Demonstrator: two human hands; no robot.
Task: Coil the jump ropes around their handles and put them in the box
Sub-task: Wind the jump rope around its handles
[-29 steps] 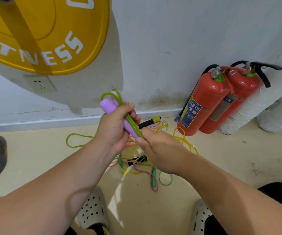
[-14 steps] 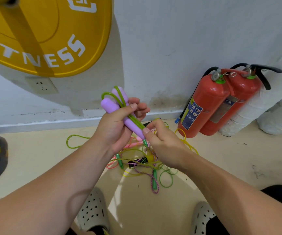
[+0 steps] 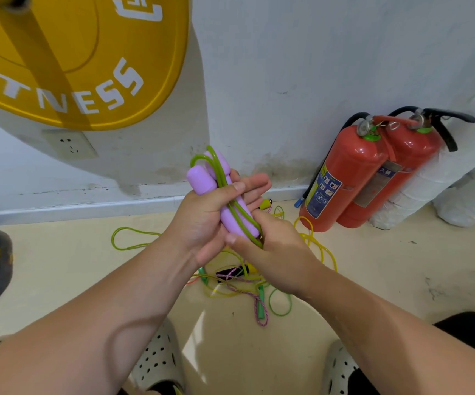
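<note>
Right hand (image 3: 270, 252) pinched the green rope (image 3: 217, 173) at the handles' lower end. Left hand (image 3: 207, 223) gripped both purple handles (image 3: 200, 181), thumb clamped across, fingers nearly straight. Handles ran diagonally, rounded tops up-left, rope looped over them. Beyond, tangled ropes (image 3: 247, 280) lay on the floor (image 3: 401, 280).

Two lilac plastic jump-rope handles (image 3: 202, 181), translucent olive-green cord (image 3: 221, 178) across them. Below the handles: yellow cord tangle (image 3: 316, 243), pink-purple speckled braided rope (image 3: 257, 309), cream floor (image 3: 59, 280), white perforated clogs (image 3: 159, 360). Right of the handles: two glossy red fire extinguishers (image 3: 347, 178), green necks, black hoses, blue/yellow label. Above-left: round yellow weight plate (image 3: 59, 52), white lettering. White wall (image 3: 316, 52), brownish stains.
</note>
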